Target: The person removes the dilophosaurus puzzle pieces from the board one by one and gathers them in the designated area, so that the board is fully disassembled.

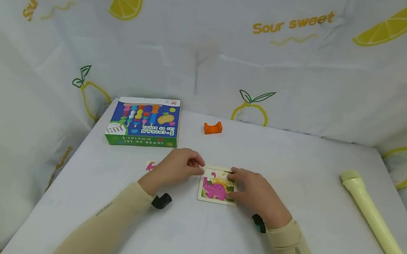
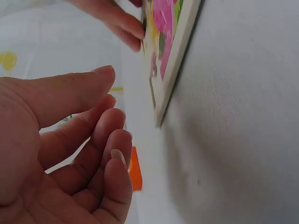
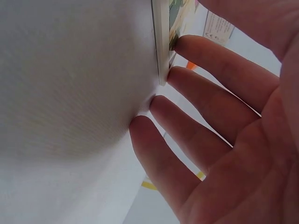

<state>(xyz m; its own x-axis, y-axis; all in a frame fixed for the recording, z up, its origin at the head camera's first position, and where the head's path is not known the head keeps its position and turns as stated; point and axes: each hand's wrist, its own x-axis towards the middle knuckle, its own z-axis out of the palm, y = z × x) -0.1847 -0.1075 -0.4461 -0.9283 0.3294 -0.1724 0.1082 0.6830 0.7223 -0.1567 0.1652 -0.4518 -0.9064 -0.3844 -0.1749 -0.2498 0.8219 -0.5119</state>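
Note:
A small square jigsaw puzzle (image 1: pixel 214 190) with a pink dinosaur lies in a cream frame on the table. Just left of its upper edge, my left hand (image 1: pixel 181 167) hovers with loosely curled fingers; in the left wrist view the thumb (image 2: pixel 74 93) stands near the fingertips with nothing between them. My right hand (image 1: pixel 257 193) lies along the puzzle's right side. Its fingers are fairly straight, and the right wrist view shows one fingertip (image 3: pixel 184 45) on the board's face and others at its corner and on the table. A loose pink-and-white puzzle piece (image 1: pixel 151 165) lies left of my left hand.
Behind the left hand stands a bead-set box (image 1: pixel 145 121). An orange arched block (image 1: pixel 213 128) lies beyond the puzzle. Far right is a pale yellow tube-shaped thing (image 1: pixel 375 218) with a wider end. A printed curtain (image 1: pixel 214 65) hangs behind the table.

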